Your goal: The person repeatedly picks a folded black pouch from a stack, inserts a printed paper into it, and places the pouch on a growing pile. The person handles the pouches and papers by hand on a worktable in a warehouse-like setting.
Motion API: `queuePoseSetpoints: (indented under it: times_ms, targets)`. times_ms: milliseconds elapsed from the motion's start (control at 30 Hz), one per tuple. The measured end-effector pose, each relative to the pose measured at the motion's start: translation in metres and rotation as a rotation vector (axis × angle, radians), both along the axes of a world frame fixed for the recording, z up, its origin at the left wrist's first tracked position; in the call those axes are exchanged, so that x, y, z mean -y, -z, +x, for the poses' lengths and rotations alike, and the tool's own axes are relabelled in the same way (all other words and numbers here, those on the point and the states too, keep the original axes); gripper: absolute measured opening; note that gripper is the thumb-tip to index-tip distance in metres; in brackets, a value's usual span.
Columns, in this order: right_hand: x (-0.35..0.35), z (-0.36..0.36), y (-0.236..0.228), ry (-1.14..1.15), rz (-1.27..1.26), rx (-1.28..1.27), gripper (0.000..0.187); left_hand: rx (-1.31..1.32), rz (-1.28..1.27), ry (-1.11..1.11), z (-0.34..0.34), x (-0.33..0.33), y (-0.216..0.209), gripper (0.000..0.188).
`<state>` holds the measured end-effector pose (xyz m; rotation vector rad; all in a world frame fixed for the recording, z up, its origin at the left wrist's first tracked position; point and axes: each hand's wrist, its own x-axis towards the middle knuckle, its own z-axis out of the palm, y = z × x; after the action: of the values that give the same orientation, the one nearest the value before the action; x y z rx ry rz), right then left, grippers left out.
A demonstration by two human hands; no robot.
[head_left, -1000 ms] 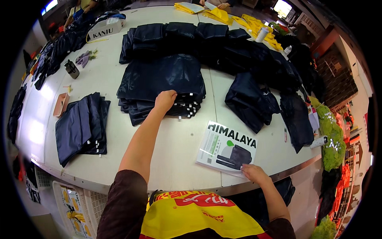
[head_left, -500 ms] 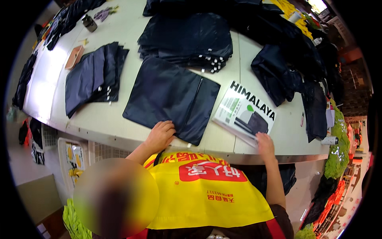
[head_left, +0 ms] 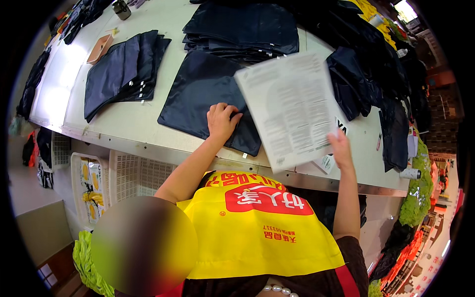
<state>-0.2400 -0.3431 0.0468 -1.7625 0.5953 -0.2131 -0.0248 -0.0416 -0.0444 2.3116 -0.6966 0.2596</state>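
A flat navy fabric pouch [head_left: 190, 94] lies on the table in front of me. My left hand [head_left: 222, 120] is on its right part, fingers curled and closed on the fabric. My right hand [head_left: 340, 148] holds a large white printed sheet [head_left: 292, 109] by its lower right edge. The sheet is raised and tilted, blurred by motion, with columns of small grey print facing me. It covers the right edge of the pouch. Beneath it, part of a stack of printed sheets [head_left: 325, 163] shows on the table.
Behind the pouch is a thick pile of navy pouches [head_left: 242, 27]; a smaller fanned pile [head_left: 116, 74] lies left, beside a tan tray [head_left: 100, 48]. Loose navy fabric [head_left: 349, 81] is heaped right. White plastic crates [head_left: 133, 171] stand below the table's metal front edge [head_left: 163, 154].
My right hand has lifted a sheet off the stack and swung it left over the pouch, turning it over. My left hand has moved from the pouch's front edge further onto it.
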Motion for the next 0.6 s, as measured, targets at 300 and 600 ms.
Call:
queuePoseSetpoints:
  times_ms: [300, 600]
  targets:
    - [0.026, -0.009, 0.015, -0.178, -0.135, -0.318, 0.034, -0.163, -0.308, 0.017, 0.005, -0.012, -0.014, 0.01]
    - [-0.009, 0.094, 0.031, -0.673, -0.19, -0.397, 0.035, 0.0, -0.178, 0.235, -0.01, -0.021, -0.015, 0.006]
